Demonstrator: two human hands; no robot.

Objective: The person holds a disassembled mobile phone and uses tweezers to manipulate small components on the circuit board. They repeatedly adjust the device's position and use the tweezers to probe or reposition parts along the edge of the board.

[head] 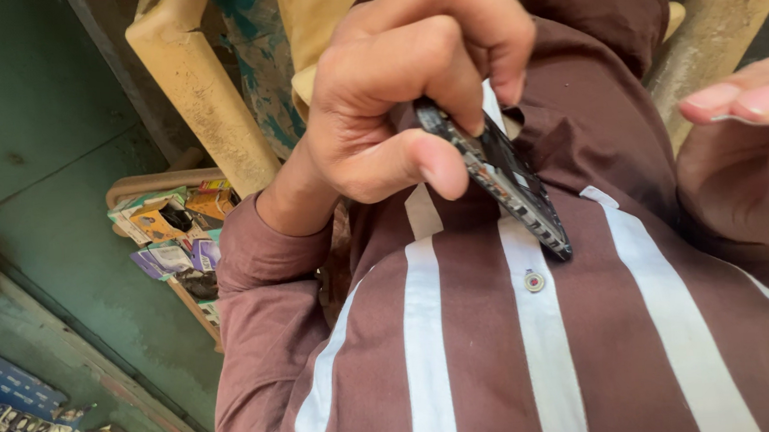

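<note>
A: Head view, was it? Caught at the holding stage, by the look, with nothing set down on any worktop.

B: Judged so too. Left hand (396, 101) curled shut round the opened phone body (501, 175), thumb pressed on the near face, fingertips hooked over the upper edge.

A: And where was the phone body?

B: Held in the air, tilted edge-on, just in front of the striped shirt (462, 352), its lower corner near the shirt button (534, 281). Showed bare inner parts along the edge.

A: And the right hand (741, 153)?

B: Cut off by the picture's edge. Fingers drawn together, seemingly pinched on a thin pale strip (752, 120); could not tell what kind. Kept well apart from the phone body.

A: Anything called for in handling?

B: Probably a firm, steady grip by the left hand and fine aim from the right, given so narrow an edge.
</note>
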